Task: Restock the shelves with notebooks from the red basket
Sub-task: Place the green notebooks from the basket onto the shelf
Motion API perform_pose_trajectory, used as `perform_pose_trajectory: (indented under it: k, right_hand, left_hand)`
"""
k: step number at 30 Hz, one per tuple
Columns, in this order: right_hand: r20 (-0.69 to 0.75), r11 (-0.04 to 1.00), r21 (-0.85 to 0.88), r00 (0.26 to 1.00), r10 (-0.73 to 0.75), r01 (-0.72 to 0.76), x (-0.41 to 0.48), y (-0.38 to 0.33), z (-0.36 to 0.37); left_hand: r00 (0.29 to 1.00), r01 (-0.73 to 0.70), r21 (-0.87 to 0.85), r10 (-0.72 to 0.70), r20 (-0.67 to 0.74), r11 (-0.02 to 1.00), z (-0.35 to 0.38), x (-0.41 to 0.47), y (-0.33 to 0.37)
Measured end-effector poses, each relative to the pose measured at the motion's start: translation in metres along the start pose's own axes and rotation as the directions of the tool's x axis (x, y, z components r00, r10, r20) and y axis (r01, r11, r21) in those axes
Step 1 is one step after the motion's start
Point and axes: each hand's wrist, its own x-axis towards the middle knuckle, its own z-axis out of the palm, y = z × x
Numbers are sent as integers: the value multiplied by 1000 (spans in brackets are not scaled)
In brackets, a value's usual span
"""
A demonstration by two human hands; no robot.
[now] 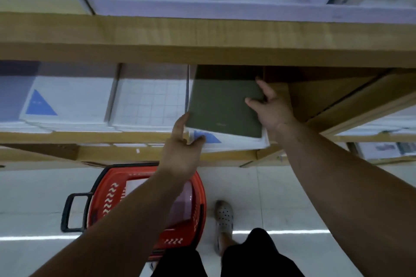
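The wooden shelf [135, 137] carries stacks of white notebooks [148, 101] side by side, a green notebook [220, 105] topping the right stack; the red basket [108, 198] stands on the pale floor [281, 198], near left

left hand [182, 144]: arm outstretched, index and thumb spread, touching green notebook [220, 105] corner | right hand [273, 111]: arm outstretched, pinching its right edge

- green notebook [225, 105]: plain dark olive cover
- white notebook [238, 141] under it: blue triangle at one corner
- left stack [67, 101]: white covers, blue triangle
- grid notebook [150, 101]: white, pale grey squares
- red basket [108, 193]: white zigzag marks, black handle [67, 213]
- shelves [202, 36]: tan wood grain
- shoe [222, 216]: grey, dotted with holes
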Motion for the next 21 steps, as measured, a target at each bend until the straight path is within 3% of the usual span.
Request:
perform_pose_trajectory:
  k: [4, 10, 14, 21]
  right_hand:
    - [94, 997, -52, 994, -50, 56, -37, 8, -2]
    - [34, 989, -150, 999, 6, 0, -64, 9, 10]
    - [37, 990, -140, 999, 21, -16, -63, 10, 4]
    - [68, 998, -13, 996, 54, -54, -40, -5, 4]
  left_hand:
    - [986, 161, -223, -149, 69, 961, 6, -14, -5]
    - [925, 379, -398, -350, 146, 835, 15, -3, -4]
    - [914, 403, -499, -312, 258, 767, 14, 3, 1]
    - [945, 327, -588, -253, 206, 740, 21, 15, 12]
